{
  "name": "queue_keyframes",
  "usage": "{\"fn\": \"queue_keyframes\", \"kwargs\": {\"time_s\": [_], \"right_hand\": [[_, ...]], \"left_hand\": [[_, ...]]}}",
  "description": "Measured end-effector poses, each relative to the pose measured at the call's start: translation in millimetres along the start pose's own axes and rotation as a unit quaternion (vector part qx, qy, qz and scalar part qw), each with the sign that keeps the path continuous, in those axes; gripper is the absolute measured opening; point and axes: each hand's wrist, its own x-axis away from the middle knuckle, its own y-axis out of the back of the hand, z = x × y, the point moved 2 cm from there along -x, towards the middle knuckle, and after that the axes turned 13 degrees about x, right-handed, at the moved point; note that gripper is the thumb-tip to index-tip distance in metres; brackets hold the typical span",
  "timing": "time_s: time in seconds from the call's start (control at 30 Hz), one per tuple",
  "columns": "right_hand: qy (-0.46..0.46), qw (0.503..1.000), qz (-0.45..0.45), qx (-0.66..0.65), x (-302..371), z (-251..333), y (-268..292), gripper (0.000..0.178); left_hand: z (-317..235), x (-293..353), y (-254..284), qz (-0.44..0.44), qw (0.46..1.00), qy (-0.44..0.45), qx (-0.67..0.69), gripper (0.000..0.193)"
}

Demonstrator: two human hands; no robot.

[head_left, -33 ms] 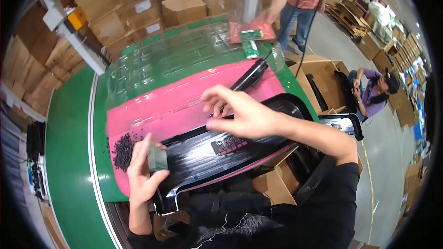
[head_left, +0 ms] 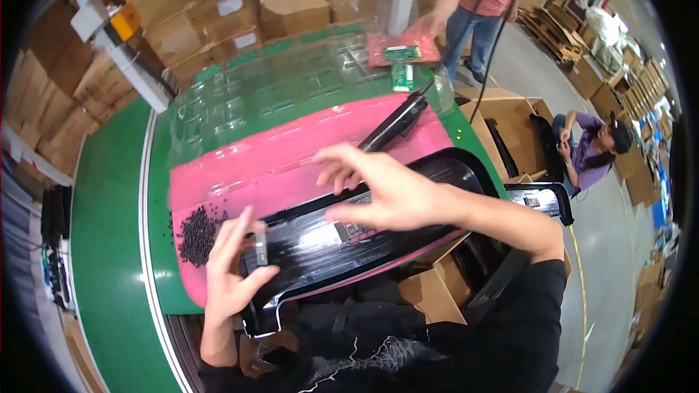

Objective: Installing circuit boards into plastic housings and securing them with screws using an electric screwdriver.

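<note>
My left hand (head_left: pixel 231 266) is at the left end of a long black plastic housing (head_left: pixel 309 244). Between its fingertips and thumb is a small flat grey-green piece (head_left: pixel 261 247), seen nearly edge-on. My right hand (head_left: pixel 378 185) hovers over the middle of the housing, fingers apart and slightly blurred, with nothing visible in it. Below its thumb a printed patch (head_left: pixel 354 230) shows on the housing, partly covered by the hand. The housing lies over the near side of a pink mat (head_left: pixel 277 164). Beyond my right hand lies a black corded electric screwdriver (head_left: pixel 397 122).
A heap of small black parts (head_left: pixel 196 236) sits left of my left hand. Clear plastic trays (head_left: pixel 269 80) cover the green table's far side. Green circuit boards (head_left: pixel 402 77) lie by another person's hand (head_left: pixel 431 23). Open cartons (head_left: pixel 502 113) stand right; another person (head_left: pixel 591 142) sits beyond.
The grey-green piece has turned from its broad face to nearly edge-on in my left hand. My right hand's fingers have spread a little, and its thumb has lowered.
</note>
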Motion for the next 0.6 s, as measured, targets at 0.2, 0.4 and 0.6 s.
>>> {"fn": "queue_keyframes", "kwargs": {"time_s": [0.2, 0.4, 0.6], "right_hand": [[0.032, 0.996, 0.039, 0.072, 19.2, 33.6, -24.7, 0.070], [0.039, 0.993, -0.034, 0.104, 44.8, 28.4, -24.3, 0.059], [0.059, 0.996, -0.037, 0.052, 79.2, 15.3, -19.1, 0.058]], "left_hand": [[-22.2, -15.5, -24.6, 0.110, 0.985, -0.026, -0.131, 0.057], [-30.0, -26.0, -36.1, 0.152, 0.971, -0.061, -0.174, 0.057], [-23.1, -12.2, -40.3, 0.262, 0.957, -0.013, -0.121, 0.056]]}}
